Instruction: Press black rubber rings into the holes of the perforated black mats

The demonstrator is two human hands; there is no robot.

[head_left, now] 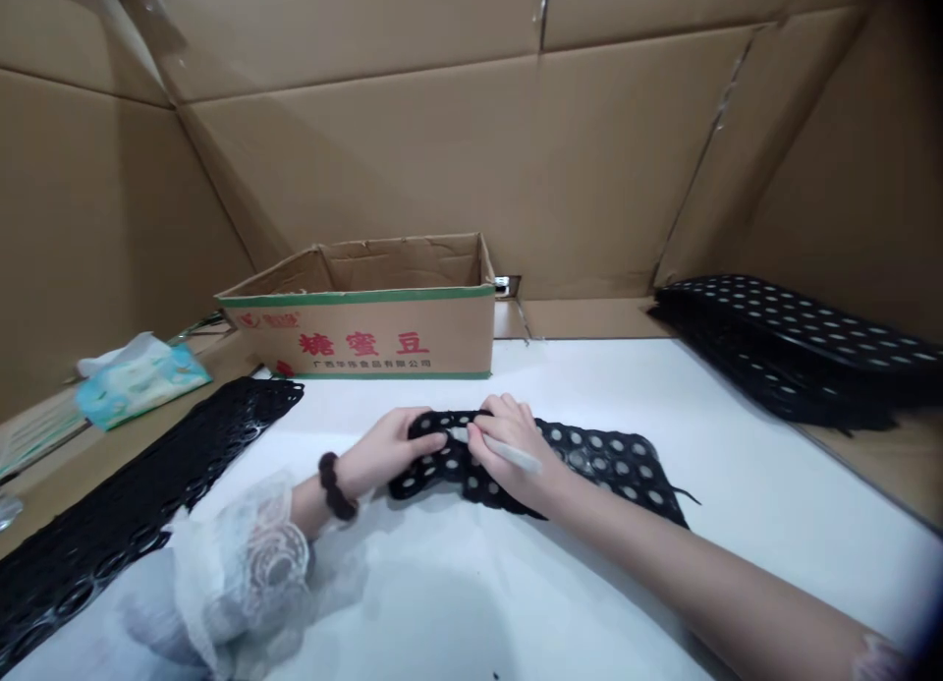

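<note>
A black lace-like strip with rows of pale round spots (615, 465) lies across the white table in front of me. My left hand (387, 452) pinches its left end, thumb on top and the other fingers partly hidden behind it. In my right hand (523, 455) is a slim white pen-like tool (514, 454), held like a pencil over the strip. The tool's tip points left, close to my left thumb; whether it touches the strip I cannot tell. The strip's left part bends down toward me, and my right forearm crosses over its right part.
An open cardboard box (368, 337) with green edges stands behind the strip. Black openwork material (147, 484) lies along the left side, beside a tissue pack (143, 381). A stack of black spotted pieces (796, 337) sits at the right. Cardboard walls (442, 160) enclose the white table (413, 602).
</note>
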